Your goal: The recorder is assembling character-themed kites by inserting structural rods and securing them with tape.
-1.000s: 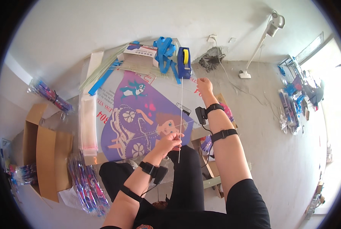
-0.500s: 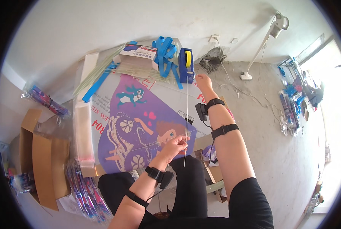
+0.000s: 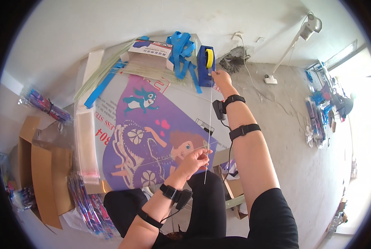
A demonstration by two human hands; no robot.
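Note:
My left hand (image 3: 193, 162) is closed in a pinch on a thin white rod (image 3: 209, 128), which runs up toward the tape dispenser; its lower end pokes out over my knee. A second thin rod (image 3: 160, 159) lies slantwise across the purple printed sheet (image 3: 152, 120), meeting the first near my left fingers. My right hand (image 3: 222, 79) has its fingertips pressed together at the front of the blue tape dispenser (image 3: 203, 72), which carries a yellow-cored roll (image 3: 210, 59). The upright rod's top reaches those fingertips; what they pinch is too small to make out.
Behind the sheet lie a bundle of pale rods (image 3: 102, 72), a white box (image 3: 150, 56) and blue ribbon (image 3: 181, 50). A strip of clear plastic sleeves (image 3: 85, 145) runs along the table's left side. An open cardboard box (image 3: 48, 178) and wrapped packs (image 3: 90, 207) stand left.
The upper part of the upright rod has shifted right, to my right fingertips. My left hand has moved slightly right with the rod. My right hand stays beside the dispenser.

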